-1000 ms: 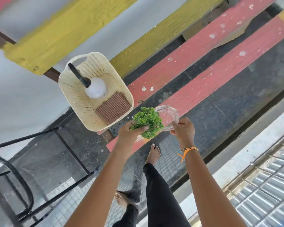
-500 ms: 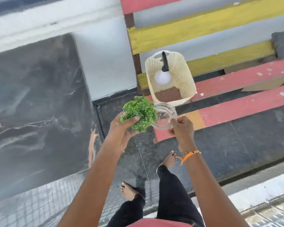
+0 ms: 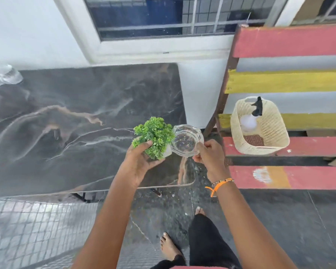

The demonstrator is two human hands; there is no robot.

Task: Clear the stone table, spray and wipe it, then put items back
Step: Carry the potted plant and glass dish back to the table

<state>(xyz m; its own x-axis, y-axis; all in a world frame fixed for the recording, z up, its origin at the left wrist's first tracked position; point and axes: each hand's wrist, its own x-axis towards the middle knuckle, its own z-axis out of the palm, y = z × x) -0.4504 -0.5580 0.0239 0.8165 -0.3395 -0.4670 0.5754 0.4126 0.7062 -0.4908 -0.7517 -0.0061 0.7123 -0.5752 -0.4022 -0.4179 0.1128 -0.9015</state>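
Observation:
The dark veined stone table (image 3: 70, 121) fills the left of the head view. My left hand (image 3: 139, 162) grips a small potted green plant (image 3: 153, 135) above the table's right end. Beside it, my right hand (image 3: 209, 155) pinches the rim of a clear glass bowl (image 3: 186, 141). Both hang over the table's right edge. A cream plastic basket (image 3: 270, 133) stands on the painted bench to the right, holding a white spray bottle (image 3: 248, 120) with a black nozzle and a brown checked cloth (image 3: 254, 140).
Clear glassware (image 3: 5, 75) sits at the table's far left corner. A red and yellow slatted bench (image 3: 291, 86) stands to the right. A white wall and a barred window (image 3: 163, 18) lie behind. My feet are on the dark floor (image 3: 279, 220) below.
The view has swung left from the bench to the stone table. Both hands carried the plant and the glass bowl away from the basket and now hold them over the table's right end.

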